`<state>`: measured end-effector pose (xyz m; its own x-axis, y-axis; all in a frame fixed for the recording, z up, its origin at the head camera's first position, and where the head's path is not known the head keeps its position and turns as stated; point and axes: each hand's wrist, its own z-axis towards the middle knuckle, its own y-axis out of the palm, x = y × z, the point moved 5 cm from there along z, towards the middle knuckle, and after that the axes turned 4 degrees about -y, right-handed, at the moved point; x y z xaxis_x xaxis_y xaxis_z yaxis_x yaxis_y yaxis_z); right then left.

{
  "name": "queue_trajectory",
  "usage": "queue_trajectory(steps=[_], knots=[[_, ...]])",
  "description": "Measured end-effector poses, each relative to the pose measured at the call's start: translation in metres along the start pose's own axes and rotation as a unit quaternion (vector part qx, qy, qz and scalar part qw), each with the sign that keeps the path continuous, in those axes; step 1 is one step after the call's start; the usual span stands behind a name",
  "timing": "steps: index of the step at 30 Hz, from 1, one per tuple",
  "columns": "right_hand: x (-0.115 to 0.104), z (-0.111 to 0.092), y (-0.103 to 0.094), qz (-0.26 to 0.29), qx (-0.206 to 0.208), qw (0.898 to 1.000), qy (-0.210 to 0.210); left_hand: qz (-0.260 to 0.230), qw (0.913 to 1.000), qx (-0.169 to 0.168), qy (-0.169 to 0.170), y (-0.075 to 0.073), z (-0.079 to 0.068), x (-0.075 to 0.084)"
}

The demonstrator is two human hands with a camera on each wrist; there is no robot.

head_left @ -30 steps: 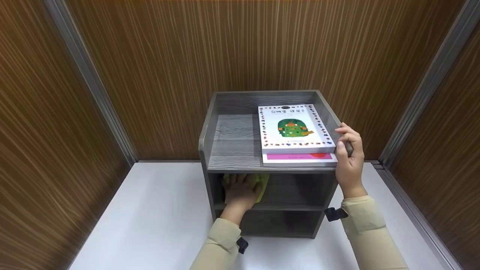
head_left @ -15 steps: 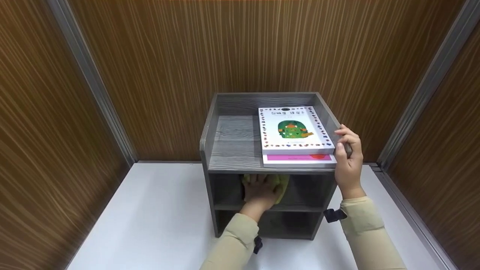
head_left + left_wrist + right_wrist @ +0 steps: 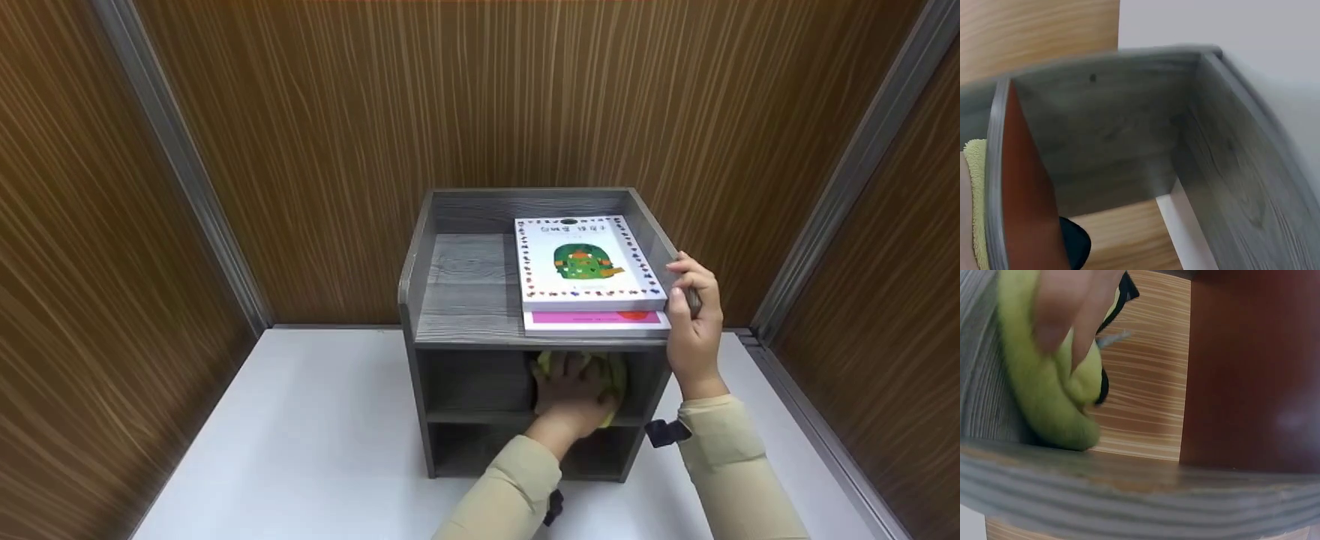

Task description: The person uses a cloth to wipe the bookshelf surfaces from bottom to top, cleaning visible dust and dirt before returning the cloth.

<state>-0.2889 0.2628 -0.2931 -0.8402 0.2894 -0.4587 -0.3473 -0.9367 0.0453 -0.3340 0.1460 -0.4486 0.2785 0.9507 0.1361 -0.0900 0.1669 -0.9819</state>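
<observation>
A yellow-green cloth (image 3: 619, 379) with a dark edge lies bunched at the right end of the grey shelf unit's middle compartment. On it presses my left hand (image 3: 571, 391), its fingers spread. The right wrist view shows fingers (image 3: 1058, 320) pushing into folds of the cloth (image 3: 1044, 399) against the grey wood. My right hand (image 3: 695, 322) grips the top edge of the unit's right side panel, thumb inside. In the left wrist view, a strip of cloth (image 3: 978, 197) and a sliver of the hand show at the left border, beside a shelf board (image 3: 996, 185).
The grey shelf unit (image 3: 465, 300) stands on a white table (image 3: 322, 420). Two books lie stacked on its top right, the upper white book (image 3: 589, 259) over a pink-and-white book (image 3: 592, 318). Brown wood-grain panels (image 3: 337, 112) enclose the table behind and at both sides.
My left hand has moved right across the middle compartment with the cloth beneath it, from the left end to the right end. My right hand keeps its grip on the side panel.
</observation>
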Motion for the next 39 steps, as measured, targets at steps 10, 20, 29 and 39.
queue_trajectory(steps=[10,20,29,39], knots=[[0.024,-0.004,-0.007,0.001,0.003,1.000,0.003,0.042,0.9988,0.026,-0.001,0.003,-0.013,0.021],[0.016,-0.001,-0.008,0.005,0.006,1.000,0.001,0.070,0.9861,0.147,0.031,0.001,-0.031,0.031],[-0.011,0.002,-0.002,-0.004,0.005,1.000,-0.013,0.054,0.9722,0.223,0.046,0.006,-0.050,0.026],[-0.012,0.002,0.002,-0.010,-0.002,1.000,-0.008,0.020,0.9563,0.278,0.087,0.005,-0.072,-0.018]])
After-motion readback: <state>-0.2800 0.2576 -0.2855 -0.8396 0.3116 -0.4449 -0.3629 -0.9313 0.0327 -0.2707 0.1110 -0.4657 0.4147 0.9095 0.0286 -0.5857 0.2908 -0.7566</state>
